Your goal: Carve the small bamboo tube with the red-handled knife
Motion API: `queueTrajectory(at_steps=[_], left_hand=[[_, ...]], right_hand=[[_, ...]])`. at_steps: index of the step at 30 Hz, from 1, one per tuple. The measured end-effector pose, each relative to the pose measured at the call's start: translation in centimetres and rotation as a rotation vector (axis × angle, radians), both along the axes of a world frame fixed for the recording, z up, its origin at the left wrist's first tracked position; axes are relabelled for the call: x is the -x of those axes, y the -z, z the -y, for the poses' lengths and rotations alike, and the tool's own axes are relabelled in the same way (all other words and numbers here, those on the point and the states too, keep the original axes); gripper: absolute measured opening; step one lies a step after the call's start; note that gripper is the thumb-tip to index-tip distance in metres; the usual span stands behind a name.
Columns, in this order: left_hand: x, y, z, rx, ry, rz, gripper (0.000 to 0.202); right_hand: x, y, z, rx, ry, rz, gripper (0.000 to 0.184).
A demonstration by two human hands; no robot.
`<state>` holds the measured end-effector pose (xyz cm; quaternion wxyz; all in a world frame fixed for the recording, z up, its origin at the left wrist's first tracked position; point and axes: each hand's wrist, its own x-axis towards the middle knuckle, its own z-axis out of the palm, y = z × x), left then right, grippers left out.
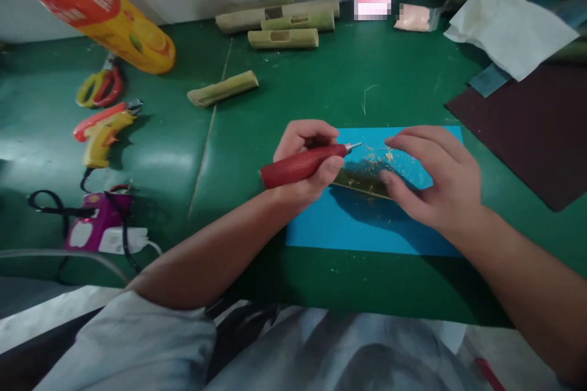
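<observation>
L hand is closed in a fist-style grip on the red-handled tool. It's held low and near-flat, metal tip toward the bamboo strip, prob. for control over the tip. R hand is clamped across the strip, thumb on the near edge and fingers over the far edge, looks like it's stopping the strip from sliding. Strip lies on the blue sheet mid-table, sheet likely there to catch shavings. Glue gun, scissors and spare bamboo sections are parked well apart on the green table, clear of both hands.
</observation>
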<state>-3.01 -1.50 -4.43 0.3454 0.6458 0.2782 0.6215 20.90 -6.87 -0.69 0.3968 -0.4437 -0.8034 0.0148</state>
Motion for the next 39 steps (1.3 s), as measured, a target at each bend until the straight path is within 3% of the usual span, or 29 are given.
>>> queueTrajectory(at_steps=[3, 5, 12, 16, 22, 25, 27, 29, 31, 34, 37, 39], left_hand=[[0.1, -0.3, -0.2, -0.183, 0.071, -0.130, 0.035], [0.1, -0.5, -0.4, -0.216, 0.100, -0.180, 0.035], [-0.5, -1.1, 0.7, -0.093, 0.066, -0.242, 0.045], [-0.7, -1.3, 1.8, -0.114, 0.090, -0.286, 0.056], [-0.7, -1.0, 2.1, -0.121, 0.116, -0.362, 0.064], [-0.2, -0.7, 1.1, -0.168, 0.176, -0.337, 0.072], [0.3, -0.6, 0.2, -0.157, 0.123, -0.272, 0.073], [0.8, -0.6, -0.7, -0.193, -0.010, -0.259, 0.053], [1.1, -0.7, -1.4, -0.181, -0.094, -0.514, 0.027], [0.9, -0.9, -1.8, -0.275, -0.049, -0.770, 0.012], [0.5, -1.0, -1.7, -0.370, 0.067, -0.788, 0.015], [0.3, -1.1, -1.4, -0.389, 0.075, -0.755, 0.011]], right_hand=[[-0.2, 0.2, -0.3, -0.051, -0.009, -0.072, 0.032], [-0.2, 0.4, -0.6, -0.052, -0.030, -0.075, 0.032], [1.4, 0.1, -1.0, 0.110, -0.098, 0.009, 0.038], [2.2, 0.0, -0.3, 0.011, -0.063, 0.154, 0.037], [2.3, 0.4, 0.1, -0.155, -0.143, 0.192, 0.028], [2.0, 0.4, -0.4, -0.268, -0.112, 0.095, 0.032], [1.7, 0.3, -0.9, -0.231, -0.073, -0.063, 0.034], [1.2, 0.2, -1.5, -0.100, 0.006, -0.252, 0.026], [0.9, 0.2, -2.0, -0.009, 0.108, -0.443, 0.023], [0.6, 0.6, -2.5, 0.036, 0.145, -0.543, 0.025], [0.7, 1.0, -2.5, 0.126, 0.077, -0.436, 0.022], [0.9, 1.2, -2.4, 0.165, 0.029, -0.369, 0.022]])
